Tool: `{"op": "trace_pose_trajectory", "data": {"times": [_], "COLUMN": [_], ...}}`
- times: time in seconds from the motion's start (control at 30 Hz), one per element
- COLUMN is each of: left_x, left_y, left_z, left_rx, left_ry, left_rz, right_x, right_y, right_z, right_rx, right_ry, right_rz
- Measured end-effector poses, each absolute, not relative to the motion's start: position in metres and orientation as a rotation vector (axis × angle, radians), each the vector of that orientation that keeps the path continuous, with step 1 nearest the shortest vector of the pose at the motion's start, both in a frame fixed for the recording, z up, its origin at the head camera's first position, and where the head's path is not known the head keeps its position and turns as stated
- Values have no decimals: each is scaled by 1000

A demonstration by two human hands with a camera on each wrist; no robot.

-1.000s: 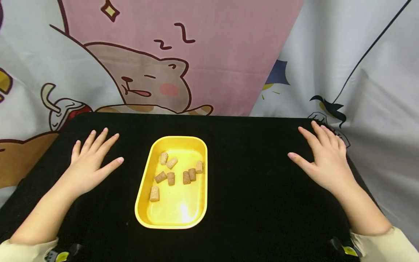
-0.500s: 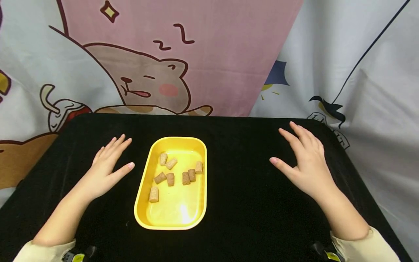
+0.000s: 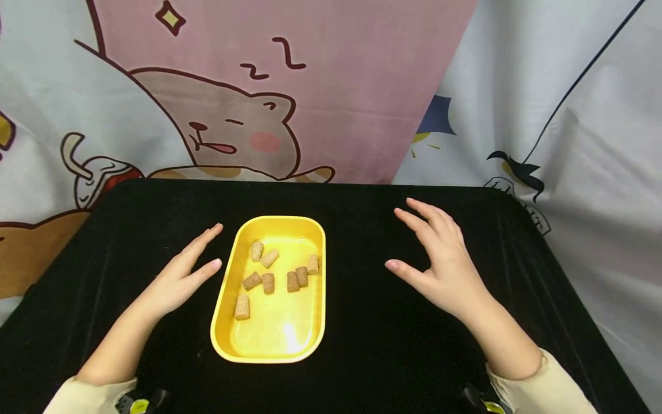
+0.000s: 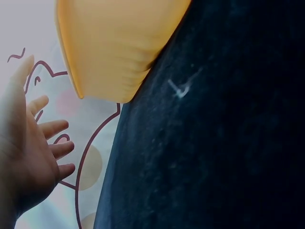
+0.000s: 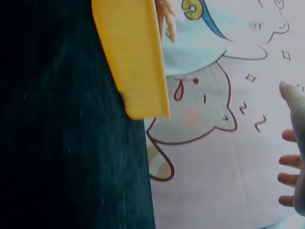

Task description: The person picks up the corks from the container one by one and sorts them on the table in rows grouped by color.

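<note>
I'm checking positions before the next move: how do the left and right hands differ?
The left hand is near the left side of the yellow tray, while the right hand has a wider gap from its right side. In the head view, the left hand's fingers overlap, mostly hiding one another, whereas the right hand's thumb and two fingertips stand visibly apart. Both are open, and neither holds anything or touches the tray.

left hand (image 3: 178, 282) and right hand (image 3: 445, 269), well apart
each thumb (image 3: 405, 272) stands away from the relaxed fingers (image 3: 415, 226); left forearm (image 3: 121, 339) and right forearm (image 3: 507, 339) both slant inward.
</note>
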State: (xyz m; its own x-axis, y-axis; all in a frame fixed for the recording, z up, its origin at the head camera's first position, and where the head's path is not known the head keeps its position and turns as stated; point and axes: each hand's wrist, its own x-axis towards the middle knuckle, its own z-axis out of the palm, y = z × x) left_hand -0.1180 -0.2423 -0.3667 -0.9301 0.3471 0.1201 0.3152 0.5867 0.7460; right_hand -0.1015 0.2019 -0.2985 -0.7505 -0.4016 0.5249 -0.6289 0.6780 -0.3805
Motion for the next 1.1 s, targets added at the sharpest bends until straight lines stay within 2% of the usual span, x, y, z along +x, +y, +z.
{"op": "trace_pose_trajectory", "data": {"times": [0.3,0.77,1.1], "left_x": [-120,-123,-125], "left_y": [-232,-235,-238], "left_z": [-377,-397,-408], "left_rx": [569,717,692], "left_ry": [2641,2438,2361], "left_rz": [1388,1670,1707], "right_x": [-103,-115,-127], "right_y": [166,115,82], "right_z": [-296,-308,-319], "right_rx": [940,1226,1296], "right_ry": [-2482,-2441,-2550], "right_rz": [850,924,980]}}
